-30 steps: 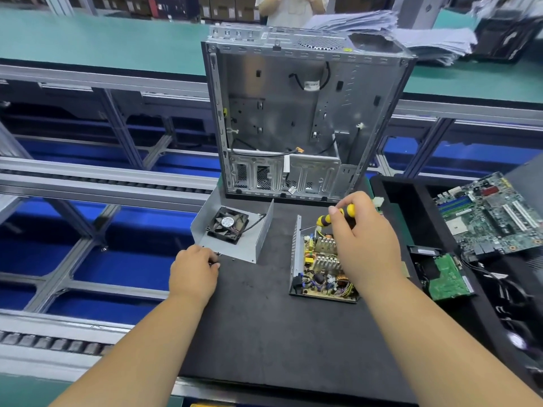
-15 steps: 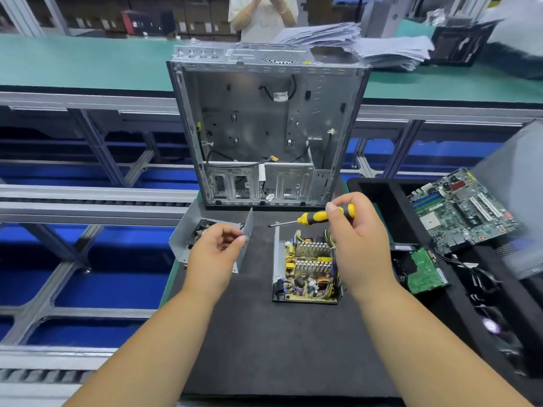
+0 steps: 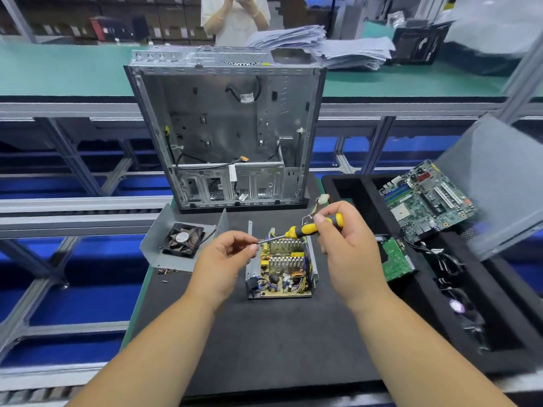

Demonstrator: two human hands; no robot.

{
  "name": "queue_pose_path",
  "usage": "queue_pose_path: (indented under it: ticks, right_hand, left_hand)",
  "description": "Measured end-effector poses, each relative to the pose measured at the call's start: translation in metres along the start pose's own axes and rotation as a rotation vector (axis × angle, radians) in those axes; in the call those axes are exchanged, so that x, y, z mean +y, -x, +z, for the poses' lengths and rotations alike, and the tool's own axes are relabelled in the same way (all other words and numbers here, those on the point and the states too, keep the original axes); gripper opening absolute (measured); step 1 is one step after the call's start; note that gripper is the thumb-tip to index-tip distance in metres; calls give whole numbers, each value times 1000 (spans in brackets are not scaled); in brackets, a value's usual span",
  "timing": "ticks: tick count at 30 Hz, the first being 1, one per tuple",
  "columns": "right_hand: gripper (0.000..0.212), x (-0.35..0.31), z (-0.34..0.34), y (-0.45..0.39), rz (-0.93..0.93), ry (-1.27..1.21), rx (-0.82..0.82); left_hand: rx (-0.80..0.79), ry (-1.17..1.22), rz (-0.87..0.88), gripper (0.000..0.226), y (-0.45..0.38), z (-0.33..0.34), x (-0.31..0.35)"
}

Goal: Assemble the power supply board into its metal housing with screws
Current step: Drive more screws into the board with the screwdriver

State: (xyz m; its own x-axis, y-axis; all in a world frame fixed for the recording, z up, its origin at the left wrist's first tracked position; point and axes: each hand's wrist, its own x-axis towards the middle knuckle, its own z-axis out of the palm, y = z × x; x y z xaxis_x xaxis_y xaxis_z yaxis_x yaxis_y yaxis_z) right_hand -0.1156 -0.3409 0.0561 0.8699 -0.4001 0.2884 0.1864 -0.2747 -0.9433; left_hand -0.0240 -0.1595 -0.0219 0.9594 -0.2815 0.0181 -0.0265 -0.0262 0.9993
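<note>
OK, labels as seen:
R hand: right hand [image 3: 349, 248] curled round the handle of a screwdriver [image 3: 305, 229], thumb and fingers clamped on the yellow/black grip; held up above the board, not touching it.
L hand: left hand [image 3: 224, 258] fingers bent in, thumb + forefinger pinched at the tip of the metal shaft. Whether a screw sits between the fingertips: can't tell, too small.
Hands rel.: close together, joined only via the tool, both over the mat [image 3: 264, 342].
Screwdriver axis: long axis runs roughly left-right, slight tilt; handle end up-right, tip end down-left toward L hand.
Board: power supply board [image 3: 283, 270] lies flat in its metal housing [image 3: 250, 259], centre of the mat, right under the hands. Long axis runs near-to-far; heat sinks at far half, coil + caps at near half. Wires w/ a white plug [image 3: 323, 198] rise off the far-right corner.
Cover: bent metal cover w/ a fan [image 3: 182, 240] left of the housing, just beside it, apart.
Screws: few small dark screws [image 3: 166, 271] on the mat by the cover's near edge.
Case: open computer case [image 3: 226, 127] stands upright at far edge of the mat, open side facing the camera.
Tray: black tray [image 3: 352, 186] to the right, holds a motherboard [image 3: 426, 201] and a small green card [image 3: 396, 259].
Bg: paper stack [image 3: 323, 45] on the far green bench; a person in white behind it.
</note>
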Motion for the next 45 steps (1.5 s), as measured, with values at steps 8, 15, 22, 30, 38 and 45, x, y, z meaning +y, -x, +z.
queue_pose_path:
  ticks: [8,15,22,30,38,45]
  right_hand:
    - [12,4,-14,7,59,-27,31]
    - [9,7,-25,11,123,9,46]
    - [12,9,-32,11,150,25,89]
    - [13,15,-39,10,208,-25,126]
    - [14,24,-46,12,43,358,27]
    - [13,43,-32,17,6,886,-243]
  left_hand:
    - [-77,96,-56,26,9,10,2]
    - [-94,63,-3,24,14,12,4]
    - [-156,6,52,23,21,25,4]
    - [-195,-23,55,23,19,37,-3]
    - [-316,-571,304,81,16,48,-27]
    - [-316,-1224,482,94,18,68,-81]
